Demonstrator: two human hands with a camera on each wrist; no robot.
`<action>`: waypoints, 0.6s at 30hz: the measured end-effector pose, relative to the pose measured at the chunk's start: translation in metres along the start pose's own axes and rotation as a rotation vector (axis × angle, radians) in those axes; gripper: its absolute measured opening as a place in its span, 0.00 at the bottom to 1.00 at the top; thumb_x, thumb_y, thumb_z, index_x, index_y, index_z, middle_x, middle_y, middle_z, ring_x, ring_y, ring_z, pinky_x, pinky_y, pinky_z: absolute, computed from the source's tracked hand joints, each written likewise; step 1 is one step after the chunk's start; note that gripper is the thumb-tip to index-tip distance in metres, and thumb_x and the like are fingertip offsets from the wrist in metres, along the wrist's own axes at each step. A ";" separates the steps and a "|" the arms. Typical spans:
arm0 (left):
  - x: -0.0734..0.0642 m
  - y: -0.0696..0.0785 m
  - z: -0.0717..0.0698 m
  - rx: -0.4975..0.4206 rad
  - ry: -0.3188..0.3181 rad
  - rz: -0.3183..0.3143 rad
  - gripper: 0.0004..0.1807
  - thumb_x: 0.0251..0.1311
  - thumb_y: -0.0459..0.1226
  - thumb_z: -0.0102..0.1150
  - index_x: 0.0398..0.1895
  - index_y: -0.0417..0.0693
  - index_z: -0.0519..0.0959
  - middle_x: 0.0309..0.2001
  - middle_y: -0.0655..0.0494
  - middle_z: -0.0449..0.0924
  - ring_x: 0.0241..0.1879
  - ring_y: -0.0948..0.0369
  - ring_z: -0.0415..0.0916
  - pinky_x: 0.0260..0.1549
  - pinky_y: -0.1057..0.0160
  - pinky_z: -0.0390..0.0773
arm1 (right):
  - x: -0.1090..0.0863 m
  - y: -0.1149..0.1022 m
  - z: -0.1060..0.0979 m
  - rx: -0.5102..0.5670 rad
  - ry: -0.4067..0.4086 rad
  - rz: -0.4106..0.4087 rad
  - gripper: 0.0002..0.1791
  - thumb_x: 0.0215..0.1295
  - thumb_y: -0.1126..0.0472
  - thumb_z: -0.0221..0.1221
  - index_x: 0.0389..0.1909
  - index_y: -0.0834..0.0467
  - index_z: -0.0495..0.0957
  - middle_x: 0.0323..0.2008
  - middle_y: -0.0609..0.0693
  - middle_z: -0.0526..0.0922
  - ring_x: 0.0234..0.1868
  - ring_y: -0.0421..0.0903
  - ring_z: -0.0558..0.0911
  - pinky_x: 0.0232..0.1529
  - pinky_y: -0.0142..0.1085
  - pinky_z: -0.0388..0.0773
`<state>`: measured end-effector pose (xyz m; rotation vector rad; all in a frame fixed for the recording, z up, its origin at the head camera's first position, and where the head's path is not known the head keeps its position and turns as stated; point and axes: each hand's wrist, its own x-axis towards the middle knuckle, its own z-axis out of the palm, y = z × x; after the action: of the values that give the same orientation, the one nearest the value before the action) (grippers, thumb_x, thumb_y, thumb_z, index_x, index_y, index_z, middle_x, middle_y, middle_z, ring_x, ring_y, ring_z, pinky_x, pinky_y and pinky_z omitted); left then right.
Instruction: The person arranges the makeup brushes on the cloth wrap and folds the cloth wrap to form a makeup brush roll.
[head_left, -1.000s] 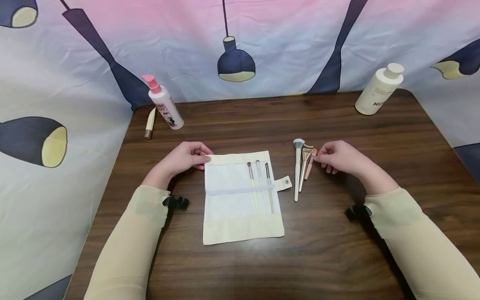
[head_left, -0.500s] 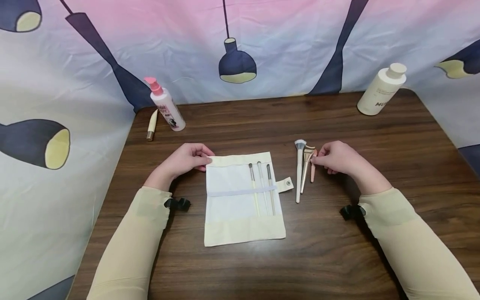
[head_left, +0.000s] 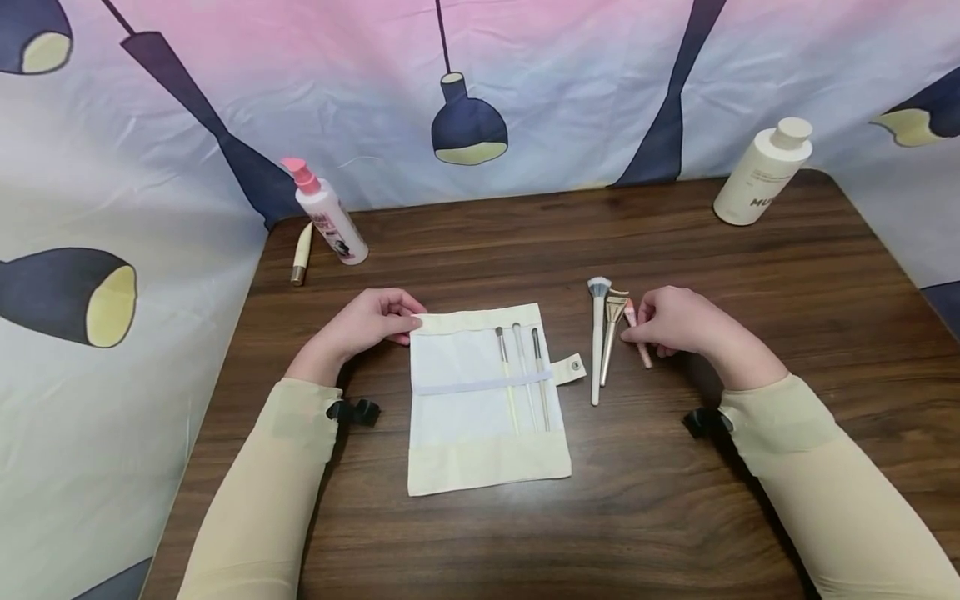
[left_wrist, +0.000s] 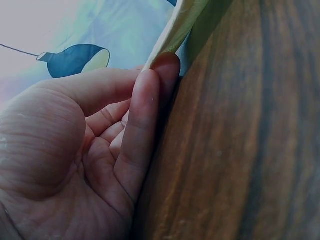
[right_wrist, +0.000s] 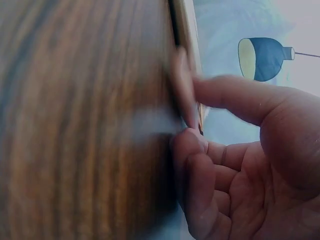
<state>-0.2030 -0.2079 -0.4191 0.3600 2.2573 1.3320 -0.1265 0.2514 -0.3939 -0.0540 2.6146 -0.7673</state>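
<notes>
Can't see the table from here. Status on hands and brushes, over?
Left hand pinches far left corner of brush roll. Right hand pinches pink brush. White brush, gold brush lie between pink brush and brush roll.

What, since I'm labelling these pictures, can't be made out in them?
Head view: middle of the pink brush, hidden by the right hand.
Head view: fine print on the capped white bottle, too small.
Left wrist view: most of the brush roll, cut off by the top edge.
</notes>
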 end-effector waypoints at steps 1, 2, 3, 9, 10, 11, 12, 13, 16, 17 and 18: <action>0.000 0.000 0.000 0.003 0.000 -0.002 0.12 0.69 0.35 0.65 0.51 0.38 0.82 0.40 0.44 0.84 0.35 0.59 0.82 0.38 0.63 0.89 | -0.001 0.000 0.000 0.002 -0.006 0.000 0.18 0.63 0.51 0.69 0.29 0.60 0.75 0.17 0.48 0.80 0.20 0.43 0.81 0.23 0.36 0.80; 0.001 0.001 0.000 0.006 0.000 -0.006 0.12 0.69 0.35 0.65 0.51 0.39 0.82 0.41 0.44 0.84 0.35 0.59 0.82 0.38 0.63 0.89 | -0.001 0.000 -0.001 0.001 -0.011 0.001 0.16 0.63 0.52 0.68 0.29 0.60 0.75 0.17 0.48 0.80 0.19 0.43 0.82 0.23 0.36 0.80; 0.001 0.001 0.000 0.007 0.002 -0.011 0.11 0.69 0.35 0.65 0.51 0.39 0.83 0.41 0.44 0.83 0.35 0.59 0.82 0.38 0.62 0.89 | -0.001 0.000 -0.001 0.001 -0.013 -0.001 0.14 0.63 0.54 0.67 0.29 0.60 0.76 0.17 0.48 0.80 0.19 0.42 0.82 0.23 0.35 0.81; -0.001 0.002 -0.001 0.012 0.001 -0.020 0.12 0.69 0.35 0.66 0.51 0.38 0.82 0.42 0.43 0.84 0.36 0.58 0.83 0.40 0.62 0.89 | 0.003 0.012 -0.007 0.225 -0.086 -0.029 0.12 0.68 0.59 0.62 0.34 0.65 0.78 0.21 0.51 0.82 0.24 0.44 0.84 0.28 0.37 0.85; -0.001 0.001 -0.001 0.010 0.000 -0.018 0.13 0.69 0.35 0.66 0.51 0.38 0.82 0.42 0.43 0.84 0.36 0.58 0.83 0.40 0.63 0.89 | 0.005 0.017 -0.008 0.309 -0.107 -0.036 0.12 0.69 0.60 0.60 0.36 0.68 0.78 0.23 0.52 0.83 0.26 0.45 0.85 0.30 0.38 0.86; -0.001 0.001 -0.001 0.007 0.002 -0.015 0.12 0.69 0.35 0.66 0.51 0.38 0.82 0.42 0.43 0.84 0.36 0.58 0.83 0.40 0.62 0.89 | 0.007 0.022 -0.009 0.399 -0.126 -0.045 0.12 0.70 0.62 0.58 0.39 0.70 0.77 0.25 0.54 0.84 0.28 0.47 0.86 0.32 0.39 0.87; -0.001 0.000 -0.001 0.006 0.003 -0.012 0.12 0.69 0.35 0.66 0.51 0.38 0.82 0.41 0.43 0.84 0.36 0.59 0.83 0.39 0.62 0.89 | 0.008 0.026 -0.010 0.488 -0.141 -0.056 0.12 0.71 0.63 0.56 0.41 0.71 0.76 0.27 0.55 0.84 0.29 0.48 0.87 0.33 0.40 0.88; -0.001 0.000 -0.001 0.005 0.004 -0.008 0.13 0.69 0.35 0.66 0.51 0.38 0.82 0.41 0.43 0.84 0.36 0.59 0.83 0.39 0.62 0.89 | 0.010 0.031 -0.011 0.581 -0.156 -0.067 0.12 0.73 0.65 0.54 0.43 0.72 0.75 0.29 0.56 0.85 0.31 0.49 0.88 0.35 0.41 0.89; 0.000 0.000 -0.001 0.005 0.002 -0.003 0.12 0.69 0.35 0.66 0.51 0.38 0.82 0.41 0.44 0.84 0.36 0.59 0.83 0.39 0.62 0.89 | 0.013 0.045 -0.012 0.845 -0.190 -0.142 0.09 0.77 0.68 0.48 0.44 0.71 0.73 0.32 0.57 0.86 0.34 0.50 0.90 0.38 0.42 0.89; 0.000 0.000 -0.001 0.005 -0.002 -0.005 0.12 0.69 0.35 0.66 0.51 0.38 0.82 0.41 0.44 0.84 0.36 0.59 0.83 0.39 0.62 0.89 | 0.014 0.049 -0.011 0.923 -0.202 -0.178 0.08 0.78 0.69 0.47 0.44 0.70 0.73 0.32 0.56 0.86 0.35 0.50 0.90 0.39 0.42 0.89; 0.001 0.001 -0.001 0.007 -0.005 -0.007 0.13 0.69 0.35 0.65 0.52 0.38 0.82 0.41 0.44 0.84 0.36 0.59 0.83 0.39 0.62 0.89 | 0.014 0.053 -0.011 0.997 -0.215 -0.216 0.08 0.79 0.69 0.46 0.44 0.68 0.74 0.32 0.56 0.87 0.35 0.50 0.90 0.39 0.42 0.89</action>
<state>-0.2039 -0.2078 -0.4183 0.3569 2.2581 1.3187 -0.1396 0.2998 -0.4190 -0.1182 1.7899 -1.9142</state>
